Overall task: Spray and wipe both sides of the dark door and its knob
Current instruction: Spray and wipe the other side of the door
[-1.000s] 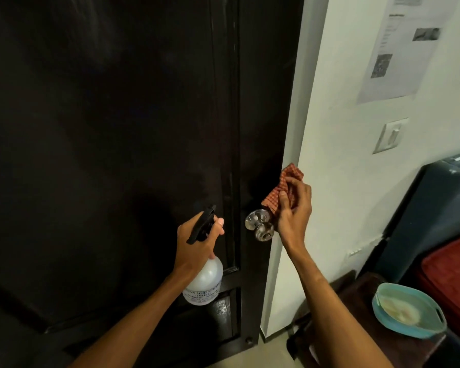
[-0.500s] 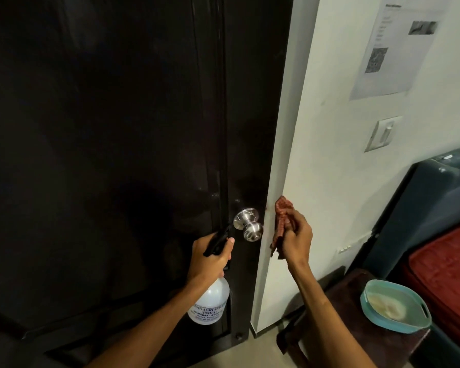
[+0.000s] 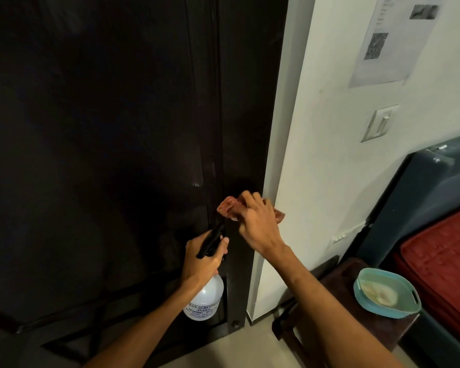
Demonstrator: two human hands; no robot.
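Right hand [image 3: 258,224]: holds the red cloth [image 3: 227,208] over the hidden knob.
Left hand [image 3: 202,261]: grips the spray bottle [image 3: 205,298].
Left to do: maybe the door's [image 3: 104,128] other side.

The door [image 3: 104,128] was set left of the wall [image 3: 329,168], where a paper sheet [image 3: 393,41] was fixed above a switch [image 3: 379,123]. At the door's right edge the cloth [image 3: 226,208] was held under the right hand [image 3: 258,221], the spray bottle [image 3: 205,298] below it in the left hand [image 3: 202,261]. A bowl [image 3: 387,293] was set on the desk [image 3: 337,285], lower right.
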